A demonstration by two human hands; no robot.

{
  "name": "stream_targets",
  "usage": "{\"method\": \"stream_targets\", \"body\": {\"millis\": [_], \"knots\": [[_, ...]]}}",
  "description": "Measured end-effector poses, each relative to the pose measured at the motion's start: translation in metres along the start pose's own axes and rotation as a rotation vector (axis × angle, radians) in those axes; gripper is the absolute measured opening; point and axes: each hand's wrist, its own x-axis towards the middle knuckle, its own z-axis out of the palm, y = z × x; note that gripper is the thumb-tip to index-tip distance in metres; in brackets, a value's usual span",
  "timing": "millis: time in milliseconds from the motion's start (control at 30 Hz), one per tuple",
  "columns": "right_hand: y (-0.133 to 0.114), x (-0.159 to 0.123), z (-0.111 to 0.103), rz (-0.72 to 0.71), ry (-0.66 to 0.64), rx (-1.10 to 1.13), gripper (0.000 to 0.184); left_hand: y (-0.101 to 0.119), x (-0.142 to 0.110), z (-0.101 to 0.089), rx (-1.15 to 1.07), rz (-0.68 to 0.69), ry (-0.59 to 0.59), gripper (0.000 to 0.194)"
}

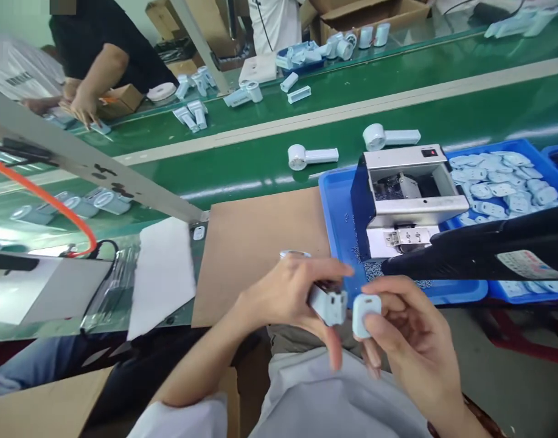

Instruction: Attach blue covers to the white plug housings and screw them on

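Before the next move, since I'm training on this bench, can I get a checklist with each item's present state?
1. Pale-blue handheld fan held in the left hand: ok.
2. Pale-blue end cap pinched by the right hand: ok.
3. End cap fitted on the handheld fan: not ok, a gap separates them.
4. Inside of the handheld fan: cannot tell, too little shows.
5. Similar pale-blue pieces in the blue bin: ok, many lie there.

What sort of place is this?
Probably a factory assembly line: a long green conveyor-like belt bears pale-blue round-headed plastic units, and a rectangular blue plastic tray holds small pale-blue plastic parts.
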Motion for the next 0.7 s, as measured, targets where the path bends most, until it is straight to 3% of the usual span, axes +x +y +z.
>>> {"method": "stream_targets", "body": {"millis": [100,200,267,400,533,700], "knots": [[0.008,0.008,0.000,0.082,0.005,-0.088,0.012,0.007,-0.008,0.032,-0.071,0.093,0.067,0.111],[0.011,0.007,-0.003,0.196,-0.092,0.106,0.022,0.012,-0.004,0.038,-0.034,0.132,0.098,0.089],[0.013,0.001,0.000,0.251,-0.078,0.142,0.032,0.015,0.000,0.036,0.043,0.186,0.103,0.076],[0.017,-0.012,0.008,0.147,0.159,-0.097,0.043,0.018,0.000,0.039,0.093,0.242,0.155,0.074],[0.013,-0.007,0.006,0.126,0.129,-0.083,0.041,0.017,-0.002,0.052,0.057,0.168,0.153,0.073],[0.001,0.002,0.005,0.104,0.146,-0.167,0.040,0.019,0.005,0.056,0.085,0.204,0.165,0.074]]}}
